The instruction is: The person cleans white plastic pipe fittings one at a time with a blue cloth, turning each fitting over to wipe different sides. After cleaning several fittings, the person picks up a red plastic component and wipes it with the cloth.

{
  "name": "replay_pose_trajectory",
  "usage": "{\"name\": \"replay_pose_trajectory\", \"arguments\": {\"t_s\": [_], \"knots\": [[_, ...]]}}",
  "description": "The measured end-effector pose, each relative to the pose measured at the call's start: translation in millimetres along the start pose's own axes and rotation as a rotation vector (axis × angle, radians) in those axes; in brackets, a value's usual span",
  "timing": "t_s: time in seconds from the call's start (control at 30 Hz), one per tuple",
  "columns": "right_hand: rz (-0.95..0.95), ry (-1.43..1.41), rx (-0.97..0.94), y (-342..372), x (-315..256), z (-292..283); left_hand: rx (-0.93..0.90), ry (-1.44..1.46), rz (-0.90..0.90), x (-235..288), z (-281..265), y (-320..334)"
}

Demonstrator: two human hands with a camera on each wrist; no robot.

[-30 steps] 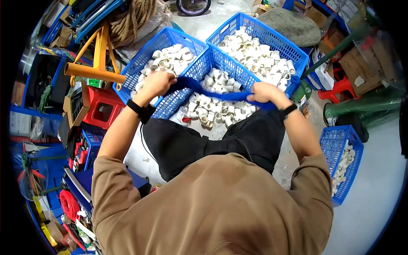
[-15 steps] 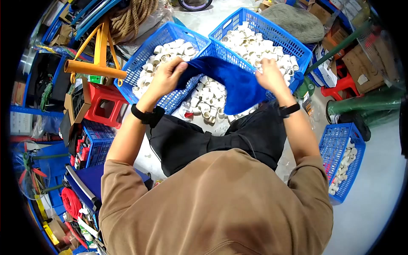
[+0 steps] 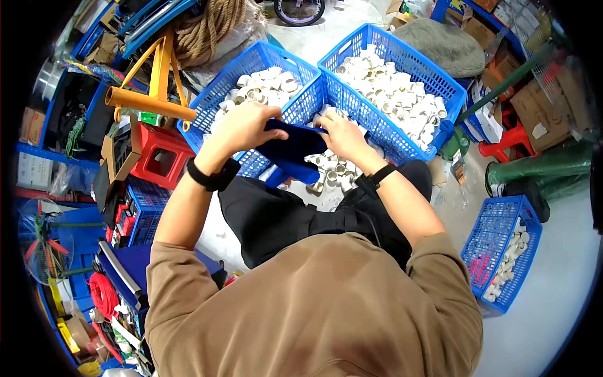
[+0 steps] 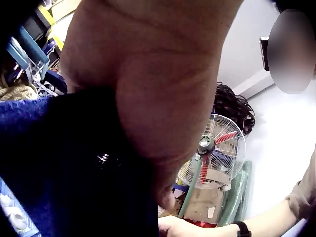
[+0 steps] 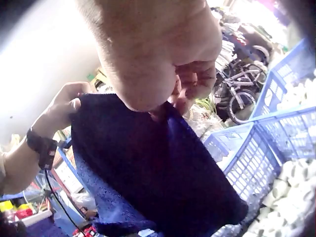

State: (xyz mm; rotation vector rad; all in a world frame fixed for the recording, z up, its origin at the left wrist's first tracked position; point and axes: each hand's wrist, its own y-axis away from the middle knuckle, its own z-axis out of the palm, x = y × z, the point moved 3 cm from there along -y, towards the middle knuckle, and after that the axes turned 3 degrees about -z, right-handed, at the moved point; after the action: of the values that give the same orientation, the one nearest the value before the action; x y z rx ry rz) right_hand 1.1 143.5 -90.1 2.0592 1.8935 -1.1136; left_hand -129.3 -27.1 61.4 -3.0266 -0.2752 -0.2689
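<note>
A dark blue towel [image 3: 290,151] hangs between my two hands, doubled over into a smaller piece than its full width. My left hand [image 3: 245,129] pinches its top left corner between thumb and fingers. On the other side my right hand [image 3: 345,137] grips the top right edge, its fingertips partly hidden behind the fabric. In the right wrist view the towel [image 5: 133,163] drops as a broad panel below both hands, its fuzzy surface showing along the lower left. Beneath it lies a heap of white pipe fittings [image 3: 339,174] on the floor.
A blue crate [image 3: 309,68] of white fittings stands front left, touching another blue crate [image 3: 457,94] of fittings front right. A smaller blue crate [image 3: 532,220] sits far right. On the left are a red stool [image 3: 162,154] and an orange metal frame [image 3: 151,108].
My right hand has moved left toward my left hand. The towel, stretched and then spread wide between them earlier, now hangs narrower and folded.
</note>
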Motion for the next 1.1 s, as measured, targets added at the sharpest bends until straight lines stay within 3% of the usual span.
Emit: {"name": "replay_pose_trajectory", "arguments": {"t_s": [0.1,0.13,0.2,0.23,0.27,0.33,0.4,0.47,0.53,0.63,0.67,0.87,0.93,1.0,1.07,1.1], "knots": [[0.147,0.235,-0.224,5.5,-3.0,-12.8,0.017,-0.062,-0.041,-4.0,-9.7,12.8],[0.138,0.255,-0.195,11.4,13.2,-5.5,0.025,-0.059,-0.052,-1.4,-15.9,15.5],[0.216,0.309,-0.358,21.0,58.6,9.4,0.062,-0.061,-0.061,2.4,-29.3,21.6],[0.173,0.203,-0.227,27.1,69.0,7.5,0.107,-0.011,-0.071,7.4,-37.4,26.1],[0.275,0.111,-0.191,29.6,62.3,-4.6,0.154,0.036,-0.079,12.3,-45.5,30.4],[0.571,-0.322,-0.301,33.3,40.2,-24.2,0.201,0.146,-0.066,17.7,-56.0,36.2],[0.305,-0.188,-0.266,31.7,19.4,-24.6,0.219,0.26,0.0,22.3,-59.8,37.9],[0.243,-0.242,-0.44,18.7,-28.5,-35.5,0.213,0.253,0.087,26.0,-62.1,34.4],[0.059,-0.403,-0.499,19.7,-32.9,-3.3,0.166,0.232,0.154,33.8,-62.7,30.7],[0.005,-0.216,-0.658,33.5,-7.5,77.7,0.127,0.193,0.187,46.8,-70.3,33.6],[0.022,-0.327,-0.686,32.6,-14.1,78.8,0.102,0.15,0.212,51.4,-73.7,35.9],[-0.068,-0.393,-0.499,33.0,-9.8,56.7,0.202,0.063,0.063,41.4,-104.2,68.1],[-0.096,-0.433,-0.334,28.0,-8.9,35.9,0.203,0.059,-0.046,35.1,-110.1,76.4],[-0.11,-0.216,-0.257,19.4,-20.2,11.2,0.192,0.081,-0.131,32.1,-109.2,81.6],[-0.211,-0.208,-0.128,16.4,-12.2,2.4,0.196,0.114,-0.158,37.5,-113.4,83.6],[-0.14,-0.239,-0.166,16.0,-3.6,4.1,0.117,0.064,-0.166,43.4,-119.7,85.5]]}}
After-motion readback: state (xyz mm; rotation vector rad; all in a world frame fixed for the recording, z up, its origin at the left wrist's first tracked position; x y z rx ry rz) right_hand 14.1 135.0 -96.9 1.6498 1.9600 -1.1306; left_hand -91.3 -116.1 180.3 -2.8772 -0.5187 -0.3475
